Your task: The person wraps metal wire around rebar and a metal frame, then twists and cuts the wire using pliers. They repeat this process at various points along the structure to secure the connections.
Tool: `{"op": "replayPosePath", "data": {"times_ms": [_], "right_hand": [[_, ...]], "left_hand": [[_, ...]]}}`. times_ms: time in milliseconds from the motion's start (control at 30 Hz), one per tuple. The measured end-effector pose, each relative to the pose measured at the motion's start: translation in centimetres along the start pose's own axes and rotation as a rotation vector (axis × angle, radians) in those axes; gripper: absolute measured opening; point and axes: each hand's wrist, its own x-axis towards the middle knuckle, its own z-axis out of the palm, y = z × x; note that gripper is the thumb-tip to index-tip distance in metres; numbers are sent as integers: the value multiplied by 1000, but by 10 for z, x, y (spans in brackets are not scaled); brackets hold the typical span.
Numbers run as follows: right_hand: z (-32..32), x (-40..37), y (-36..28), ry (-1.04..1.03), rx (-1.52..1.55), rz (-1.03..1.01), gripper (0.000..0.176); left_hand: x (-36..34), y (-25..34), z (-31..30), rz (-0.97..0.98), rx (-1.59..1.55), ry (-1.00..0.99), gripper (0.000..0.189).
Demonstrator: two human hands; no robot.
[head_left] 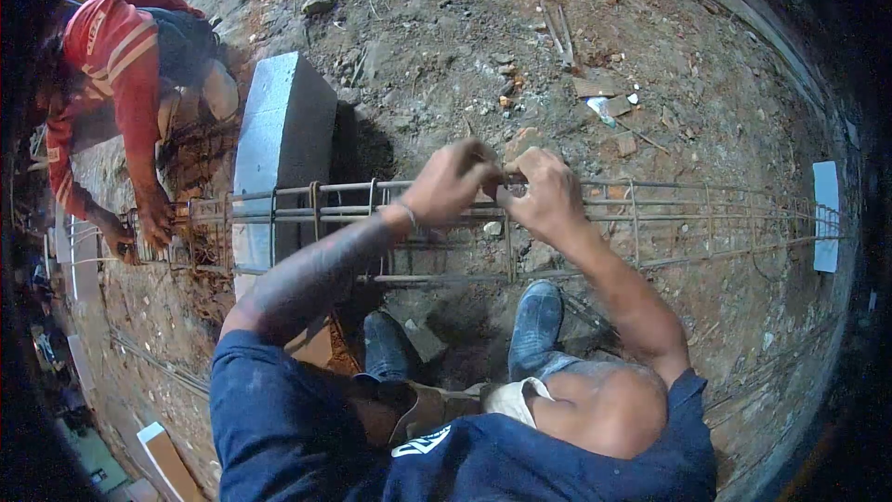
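A long rebar cage (635,223) of thin steel bars and square stirrups runs across the view in front of me. My left hand (451,184) is at its upper bars, fingers bent and closed together. Close beside it, my right hand (546,197) is also closed in a pinch. Both sets of fingertips meet at the top bar, near a stirrup (508,246). Whatever lies between the fingers is too small or hidden to make out. A band circles my left wrist.
A tall grey block (283,121) stands under the cage at left; a white block (826,216) is at its right end. At far left a co-worker in a red top (116,56) bends over the bars. Rubble and wood scraps (599,88) litter the dirt.
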Motion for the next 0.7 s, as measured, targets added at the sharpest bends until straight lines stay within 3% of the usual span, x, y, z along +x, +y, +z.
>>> {"op": "replayPosePath", "data": {"times_ms": [67,133,200,333,467,567,700], "right_hand": [[6,2,-4,25,-45,6,19],[11,2,-5,55,-93,15,18],[13,4,-2,64,-96,1,17],[10,5,-4,60,-152,-11,16],[10,6,7,19,-123,-5,15],[9,6,16,78,-65,-209,13],[9,5,21,62,-47,-266,11]], "left_hand": [[21,-2,-6,-108,29,-42,25],[33,-5,-8,-82,117,-100,30],[37,-4,-6,-219,129,-127,34],[36,-2,4,-276,64,-10,32],[36,-19,7,-199,109,15,33],[33,-14,4,-161,186,-14,34],[27,-5,3,-149,118,-7,36]]}}
